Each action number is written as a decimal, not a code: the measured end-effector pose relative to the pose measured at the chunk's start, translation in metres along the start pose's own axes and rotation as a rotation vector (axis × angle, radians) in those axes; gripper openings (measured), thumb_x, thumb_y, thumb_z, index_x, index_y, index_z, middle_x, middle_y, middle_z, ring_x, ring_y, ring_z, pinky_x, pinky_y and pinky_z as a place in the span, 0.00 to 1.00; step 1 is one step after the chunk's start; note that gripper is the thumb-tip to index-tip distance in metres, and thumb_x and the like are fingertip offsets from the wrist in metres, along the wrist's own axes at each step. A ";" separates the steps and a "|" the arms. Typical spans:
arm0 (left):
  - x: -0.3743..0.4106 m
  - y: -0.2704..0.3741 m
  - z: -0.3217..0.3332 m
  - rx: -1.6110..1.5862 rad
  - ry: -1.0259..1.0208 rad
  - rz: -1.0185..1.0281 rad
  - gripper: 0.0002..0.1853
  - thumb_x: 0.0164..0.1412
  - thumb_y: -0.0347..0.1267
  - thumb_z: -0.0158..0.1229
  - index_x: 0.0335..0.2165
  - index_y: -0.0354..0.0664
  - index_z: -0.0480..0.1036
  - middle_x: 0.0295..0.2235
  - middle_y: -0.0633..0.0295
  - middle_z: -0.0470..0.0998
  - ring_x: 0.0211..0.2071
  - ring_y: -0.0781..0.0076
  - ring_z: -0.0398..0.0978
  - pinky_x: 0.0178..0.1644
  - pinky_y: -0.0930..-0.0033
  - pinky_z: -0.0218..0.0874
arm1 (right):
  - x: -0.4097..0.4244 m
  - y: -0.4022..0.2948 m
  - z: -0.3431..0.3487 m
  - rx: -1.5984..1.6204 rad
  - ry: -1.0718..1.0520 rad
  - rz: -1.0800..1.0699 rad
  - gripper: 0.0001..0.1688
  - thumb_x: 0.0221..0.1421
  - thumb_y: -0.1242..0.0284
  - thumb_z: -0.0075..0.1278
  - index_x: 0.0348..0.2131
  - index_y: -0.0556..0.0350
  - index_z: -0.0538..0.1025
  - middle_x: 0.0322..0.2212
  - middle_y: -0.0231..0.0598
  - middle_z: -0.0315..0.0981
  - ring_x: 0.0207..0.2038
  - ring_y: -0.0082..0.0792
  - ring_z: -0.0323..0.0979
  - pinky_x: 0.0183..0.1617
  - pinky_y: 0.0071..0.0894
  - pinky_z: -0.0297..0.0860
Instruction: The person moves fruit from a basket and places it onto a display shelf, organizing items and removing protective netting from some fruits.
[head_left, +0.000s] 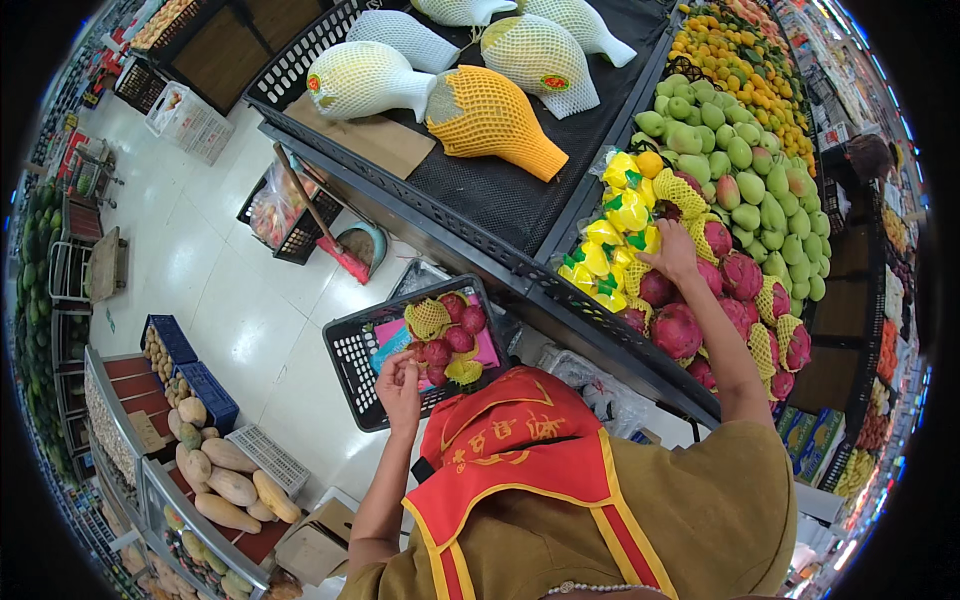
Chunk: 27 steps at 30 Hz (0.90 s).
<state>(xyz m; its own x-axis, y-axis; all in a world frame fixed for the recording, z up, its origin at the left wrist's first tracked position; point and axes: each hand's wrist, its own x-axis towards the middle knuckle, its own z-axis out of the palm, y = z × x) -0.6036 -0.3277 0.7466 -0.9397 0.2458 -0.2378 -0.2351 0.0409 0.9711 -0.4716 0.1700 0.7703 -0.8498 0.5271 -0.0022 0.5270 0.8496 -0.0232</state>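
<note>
My right hand (673, 251) reaches onto the fruit display, at the border between yellow-wrapped fruits (604, 259) and the pile of dragon fruit (677, 330). Its fingers bend beside a yellow wrapper and a dragon fruit in a yellow foam net (679, 193); whether they grip anything is unclear. My left hand (399, 382) is raised over the left part of a black plastic crate (352, 375), thumb and fingertips close together near the dragon fruits (437, 352) in it. Whether something small is between those fingers cannot be told. Some dragon fruits in the crate wear yellow foam nets.
Large melons or similar fruit in foam nets (540, 60) lie on the display's black mat. Green mangoes (750, 187) adjoin the dragon fruit. A broom (345, 255) and dustpan (365, 244) stand by the display. Squash (232, 487) and blue crates (210, 394) are at lower left.
</note>
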 end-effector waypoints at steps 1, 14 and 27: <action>-0.001 -0.001 -0.003 -0.003 0.002 0.014 0.07 0.58 0.23 0.49 0.36 0.34 0.70 0.25 0.69 0.72 0.25 0.86 0.69 0.29 0.84 0.61 | 0.000 0.002 -0.003 0.050 -0.014 -0.038 0.30 0.35 0.60 0.62 0.36 0.55 0.67 0.30 0.44 0.66 0.37 0.46 0.66 0.42 0.42 0.64; 0.000 -0.005 -0.006 -0.005 -0.004 -0.028 0.07 0.58 0.22 0.48 0.35 0.34 0.70 0.23 0.67 0.72 0.23 0.85 0.69 0.28 0.84 0.60 | 0.015 -0.019 -0.042 0.385 0.133 -0.249 0.08 0.49 0.73 0.52 0.26 0.58 0.69 0.24 0.42 0.66 0.32 0.45 0.66 0.36 0.39 0.63; -0.009 -0.001 0.003 0.098 -0.041 -0.050 0.06 0.58 0.23 0.48 0.35 0.34 0.70 0.23 0.67 0.72 0.24 0.85 0.70 0.30 0.83 0.62 | 0.059 0.004 0.019 0.104 0.211 -0.146 0.09 0.48 0.72 0.47 0.33 0.52 0.71 0.28 0.39 0.67 0.36 0.42 0.68 0.38 0.42 0.67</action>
<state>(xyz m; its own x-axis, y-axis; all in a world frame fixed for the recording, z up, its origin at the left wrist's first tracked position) -0.5942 -0.3275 0.7474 -0.9160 0.2806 -0.2866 -0.2536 0.1484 0.9559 -0.5201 0.2043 0.7514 -0.8902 0.4007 0.2170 0.3855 0.9161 -0.1101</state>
